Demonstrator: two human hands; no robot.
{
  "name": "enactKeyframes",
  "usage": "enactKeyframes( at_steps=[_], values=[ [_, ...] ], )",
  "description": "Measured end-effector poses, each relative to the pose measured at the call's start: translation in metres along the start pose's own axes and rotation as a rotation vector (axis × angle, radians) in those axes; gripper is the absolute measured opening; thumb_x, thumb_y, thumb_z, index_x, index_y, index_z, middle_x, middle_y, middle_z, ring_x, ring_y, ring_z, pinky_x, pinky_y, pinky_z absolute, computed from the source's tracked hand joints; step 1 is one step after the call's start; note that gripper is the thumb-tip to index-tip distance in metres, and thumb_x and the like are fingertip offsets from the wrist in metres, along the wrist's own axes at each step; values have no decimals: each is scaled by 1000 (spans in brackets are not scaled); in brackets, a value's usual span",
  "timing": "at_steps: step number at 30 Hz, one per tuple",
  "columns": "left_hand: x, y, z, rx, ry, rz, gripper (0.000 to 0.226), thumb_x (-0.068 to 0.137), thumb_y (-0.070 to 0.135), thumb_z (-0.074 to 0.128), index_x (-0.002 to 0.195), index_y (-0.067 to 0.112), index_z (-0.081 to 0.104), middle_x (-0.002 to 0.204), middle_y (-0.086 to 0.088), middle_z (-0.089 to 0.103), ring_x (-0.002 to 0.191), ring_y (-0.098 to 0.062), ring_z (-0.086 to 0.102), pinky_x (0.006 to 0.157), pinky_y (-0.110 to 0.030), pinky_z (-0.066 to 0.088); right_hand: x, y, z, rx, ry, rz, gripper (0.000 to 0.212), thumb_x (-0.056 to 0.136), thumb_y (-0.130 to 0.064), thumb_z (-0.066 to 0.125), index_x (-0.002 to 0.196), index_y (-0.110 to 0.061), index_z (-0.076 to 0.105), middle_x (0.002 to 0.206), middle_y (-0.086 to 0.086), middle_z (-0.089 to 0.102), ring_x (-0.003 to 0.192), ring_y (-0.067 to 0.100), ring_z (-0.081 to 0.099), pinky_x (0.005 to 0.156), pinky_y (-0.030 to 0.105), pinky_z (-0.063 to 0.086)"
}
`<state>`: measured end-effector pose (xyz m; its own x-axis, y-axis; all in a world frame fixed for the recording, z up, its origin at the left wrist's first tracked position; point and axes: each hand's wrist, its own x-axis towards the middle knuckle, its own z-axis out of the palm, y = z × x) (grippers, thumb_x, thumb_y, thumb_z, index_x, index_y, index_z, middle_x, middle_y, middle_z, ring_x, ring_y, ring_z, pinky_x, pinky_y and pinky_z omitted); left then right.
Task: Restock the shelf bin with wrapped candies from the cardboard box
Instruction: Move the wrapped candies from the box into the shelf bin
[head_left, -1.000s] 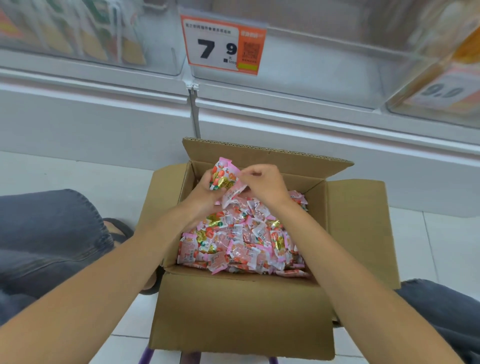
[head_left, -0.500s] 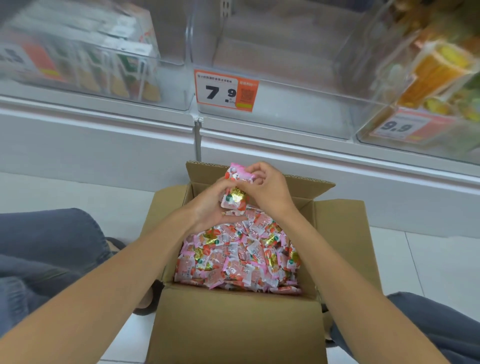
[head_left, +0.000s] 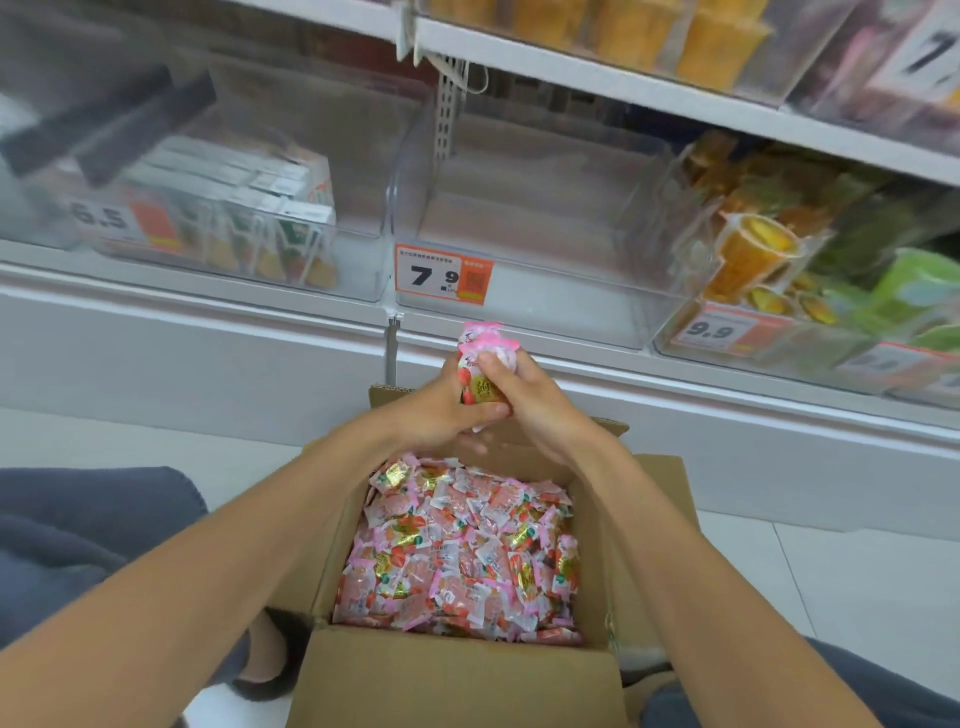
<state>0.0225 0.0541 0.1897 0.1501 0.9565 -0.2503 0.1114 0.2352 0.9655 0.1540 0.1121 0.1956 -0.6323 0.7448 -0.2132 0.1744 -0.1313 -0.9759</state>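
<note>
A bunch of pink wrapped candies (head_left: 480, 364) was held just above the far flap of the cardboard box (head_left: 457, 680). The left hand (head_left: 441, 410) was curled round its lower end, and the right hand (head_left: 535, 405) pinched it near the top. More candies (head_left: 462, 551) lay heaped inside the box. Beyond the box stood the clear shelf bin (head_left: 519, 312), with a 7.9 price tag (head_left: 441, 274) on its front.

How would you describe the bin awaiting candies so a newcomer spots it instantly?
On the bottom shelf, clear bins sit side by side. Find the bin directly beyond the cardboard box. Unlike its stocked neighbours, it looks empty and carries the 7.9 price tag.
</note>
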Motion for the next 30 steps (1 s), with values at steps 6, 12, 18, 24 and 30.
enactKeyframes(
  at_steps=[6, 12, 18, 24, 30],
  values=[
    [-7, 26, -7, 27, 126, 7, 76, 90, 13, 69, 143, 17, 14, 96, 1, 57, 79, -7, 57, 67, -22, 50, -2, -27, -1, 46, -98, -61, 45, 97, -9, 56, 138, -11, 37, 113, 17, 63, 93, 34, 63, 83, 49, 53],
    [-15, 70, -33, 307, 3, 85, 95, 82, 22, 79, 149, 40, 14, 133, 23, 43, 121, -10, 53, 104, -25, 44, 15, -61, -12, -52, 34, -148, 42, 99, -14, 55, 138, -15, 40, 118, 9, 65, 103, 19, 67, 78, 29, 54],
    [12, 96, -89, 513, 670, 345, 48, 74, 41, 83, 114, 25, 61, 110, 8, 56, 89, -2, 55, 75, -15, 40, 47, -112, -37, 83, 41, -242, 37, 100, -13, 53, 136, -13, 44, 113, 7, 66, 97, 17, 68, 81, 30, 56],
    [56, 106, -147, 496, 862, 281, 58, 75, 49, 79, 114, 22, 46, 100, 4, 48, 89, -14, 52, 76, -31, 43, 129, -139, -48, -93, 98, -224, 10, 101, -9, 48, 96, -10, 56, 76, 4, 68, 65, 13, 60, 58, 24, 43],
    [99, 107, -182, 295, 615, 117, 55, 84, 41, 74, 124, 20, 43, 113, 4, 50, 94, -8, 50, 75, -27, 40, 241, -121, -54, -364, 216, -122, 15, 96, -25, 60, 97, -9, 63, 93, 11, 73, 77, 21, 71, 70, 37, 57]
  ],
)
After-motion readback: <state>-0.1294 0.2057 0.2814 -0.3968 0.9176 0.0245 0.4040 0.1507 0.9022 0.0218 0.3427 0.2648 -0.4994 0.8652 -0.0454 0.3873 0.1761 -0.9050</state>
